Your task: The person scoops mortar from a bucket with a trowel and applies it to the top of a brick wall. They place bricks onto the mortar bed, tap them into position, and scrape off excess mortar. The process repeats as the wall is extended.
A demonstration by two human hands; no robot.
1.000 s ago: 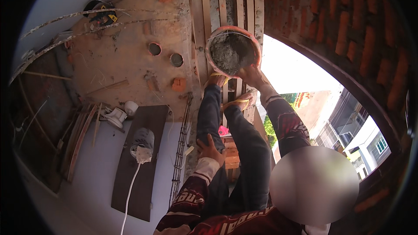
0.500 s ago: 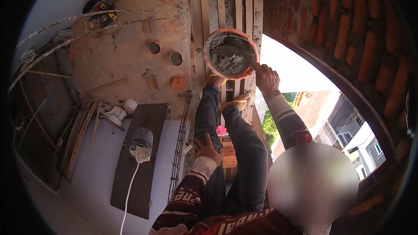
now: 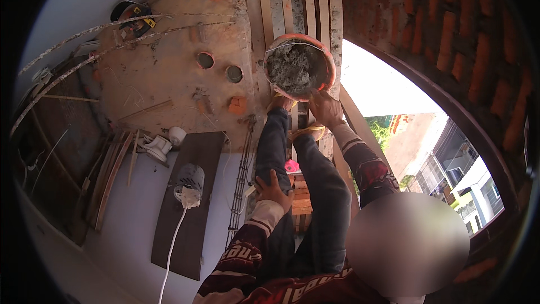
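An orange bucket (image 3: 333, 73) stands on the wooden planks in front of my feet. Grey wet mortar (image 3: 296, 67) fills much of it, and a thin wire handle lies across its far side. My right hand (image 3: 327, 109) is at the bucket's near right rim, its fingers closed. What they grip, if anything, is hidden. Resting on my left leg near the knee, my left hand (image 3: 274, 192) has its fingers spread and holds nothing.
Long planks (image 3: 309, 0) run away under the bucket. Bricks (image 3: 302, 196) are stacked below between my legs, beside a pink object (image 3: 292, 166). A brick wall (image 3: 444, 28) and a bright opening lie right. Loose bricks (image 3: 237, 104) sit on the lower floor left.
My right hand has moved left and nearer to me along the bucket's rim. More of the mortar's surface shows now. My left hand stays on my leg.
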